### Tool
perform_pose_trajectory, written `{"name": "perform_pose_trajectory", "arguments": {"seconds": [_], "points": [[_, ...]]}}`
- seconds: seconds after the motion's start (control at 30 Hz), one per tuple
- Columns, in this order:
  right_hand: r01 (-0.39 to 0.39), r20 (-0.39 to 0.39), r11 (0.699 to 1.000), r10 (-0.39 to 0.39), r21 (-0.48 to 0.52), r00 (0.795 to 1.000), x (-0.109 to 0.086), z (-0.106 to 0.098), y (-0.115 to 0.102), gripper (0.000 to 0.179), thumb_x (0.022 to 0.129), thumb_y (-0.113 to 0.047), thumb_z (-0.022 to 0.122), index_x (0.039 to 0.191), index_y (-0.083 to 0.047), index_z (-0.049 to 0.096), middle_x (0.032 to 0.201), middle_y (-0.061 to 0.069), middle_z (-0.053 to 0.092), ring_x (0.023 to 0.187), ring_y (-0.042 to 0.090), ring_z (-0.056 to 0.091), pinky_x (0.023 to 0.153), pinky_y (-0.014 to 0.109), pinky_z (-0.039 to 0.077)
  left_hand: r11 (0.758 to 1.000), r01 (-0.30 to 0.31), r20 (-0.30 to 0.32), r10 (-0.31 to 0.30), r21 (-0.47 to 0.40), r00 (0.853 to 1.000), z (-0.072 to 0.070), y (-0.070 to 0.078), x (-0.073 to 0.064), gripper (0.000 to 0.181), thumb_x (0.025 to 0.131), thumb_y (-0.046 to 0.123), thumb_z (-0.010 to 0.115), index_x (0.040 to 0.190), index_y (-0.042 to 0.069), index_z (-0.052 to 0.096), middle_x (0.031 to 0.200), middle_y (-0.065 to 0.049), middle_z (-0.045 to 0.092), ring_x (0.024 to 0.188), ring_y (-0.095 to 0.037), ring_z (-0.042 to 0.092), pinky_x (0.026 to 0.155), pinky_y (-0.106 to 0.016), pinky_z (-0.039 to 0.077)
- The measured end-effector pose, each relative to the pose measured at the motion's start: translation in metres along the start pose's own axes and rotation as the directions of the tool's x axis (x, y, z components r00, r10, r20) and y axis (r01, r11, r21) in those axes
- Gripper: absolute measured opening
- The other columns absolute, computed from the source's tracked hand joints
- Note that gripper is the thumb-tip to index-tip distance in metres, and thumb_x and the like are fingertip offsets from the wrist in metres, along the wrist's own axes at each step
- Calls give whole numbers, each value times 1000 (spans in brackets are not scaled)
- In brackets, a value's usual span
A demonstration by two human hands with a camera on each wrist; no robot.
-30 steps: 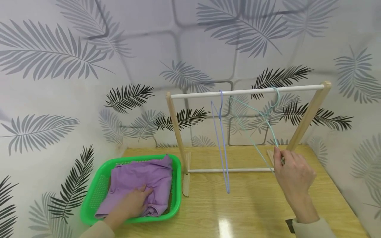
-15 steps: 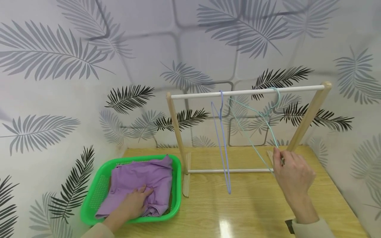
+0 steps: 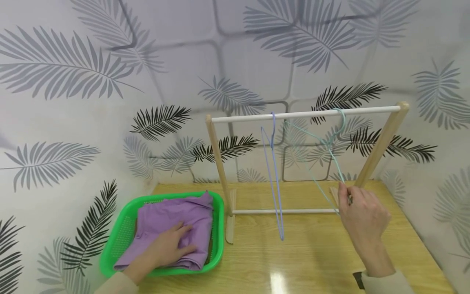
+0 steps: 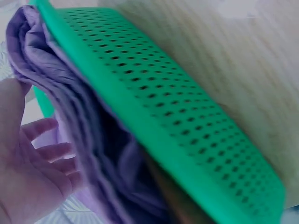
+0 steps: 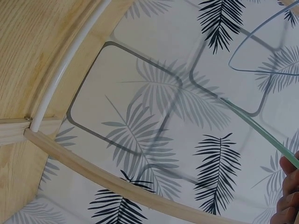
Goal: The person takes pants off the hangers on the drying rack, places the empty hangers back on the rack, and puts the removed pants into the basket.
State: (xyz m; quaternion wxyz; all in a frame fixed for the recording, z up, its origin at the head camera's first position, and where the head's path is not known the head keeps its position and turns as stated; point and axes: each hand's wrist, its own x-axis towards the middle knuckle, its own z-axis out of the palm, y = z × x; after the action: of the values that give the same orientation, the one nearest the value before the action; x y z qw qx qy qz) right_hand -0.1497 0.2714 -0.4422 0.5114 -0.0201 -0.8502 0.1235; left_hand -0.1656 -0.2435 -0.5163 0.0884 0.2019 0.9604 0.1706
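My left hand (image 3: 167,247) rests on folded purple cloth (image 3: 198,216), its thumb and fingers spread. That cloth lies in a green plastic basket (image 3: 123,216). In the left wrist view the hand (image 4: 37,172) is beside the layered edge of the cloth (image 4: 74,107), fingers slightly bent and not closed round it. With my right hand (image 3: 365,216) I grip one end of a mint-green clothes hanger (image 3: 335,163), which hooks over the rack's white bar (image 3: 304,114). The right wrist view shows the hanger (image 5: 266,133) running into my fingers (image 5: 288,186).
A periwinkle hanger (image 3: 276,179) hangs on the same bar, left of the mint one. The rack has wooden side posts (image 3: 219,167) and a lower white rod (image 3: 257,211). It stands on a wooden table (image 3: 312,261) against leaf-patterned walls (image 3: 176,81).
My left hand has shifted slightly right and up on the purple cloth, and its thumb and fingers have spread. My right hand has kept its grip on the mint hanger, almost still.
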Motion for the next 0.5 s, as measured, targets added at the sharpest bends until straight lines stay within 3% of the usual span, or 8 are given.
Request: {"name": "perform_pose_trajectory", "arguments": {"seconds": [0.23, 0.37, 0.5], "points": [[-5, -6, 1000, 5, 2, 1000, -1, 0, 1, 46, 103, -31, 61, 76, 5, 73, 64, 22, 70, 46, 35, 54, 43, 23, 16, 996, -77, 76, 74, 39, 994, -4, 14, 11, 91, 89, 68, 72, 156, 11, 52, 163, -29, 43, 151, -50, 43, 120, -63, 40], [-5, -11, 1000, 5, 3, 1000, -1, 1, 2, 45, 102, -30, 62, 76, 5, 73, 64, 22, 70, 45, 35, 53, 43, 23, 15, 994, -98, 132, 92, 39, 987, -1, 16, 12, 93, 89, 70, 71, 158, 12, 49, 166, -29, 38, 153, -55, 36, 121, -67, 37], [-6, -3, 1000, 6, 0, 1000, -1, 0, 1, 46, 103, -31, 62, 76, 4, 73, 64, 22, 70, 45, 34, 53, 43, 23, 15, 993, -109, 140, 101, 51, 985, 4, 17, 13, 94, 88, 69, 72, 159, 12, 48, 165, -31, 39, 151, -61, 35, 119, -70, 38]]}}
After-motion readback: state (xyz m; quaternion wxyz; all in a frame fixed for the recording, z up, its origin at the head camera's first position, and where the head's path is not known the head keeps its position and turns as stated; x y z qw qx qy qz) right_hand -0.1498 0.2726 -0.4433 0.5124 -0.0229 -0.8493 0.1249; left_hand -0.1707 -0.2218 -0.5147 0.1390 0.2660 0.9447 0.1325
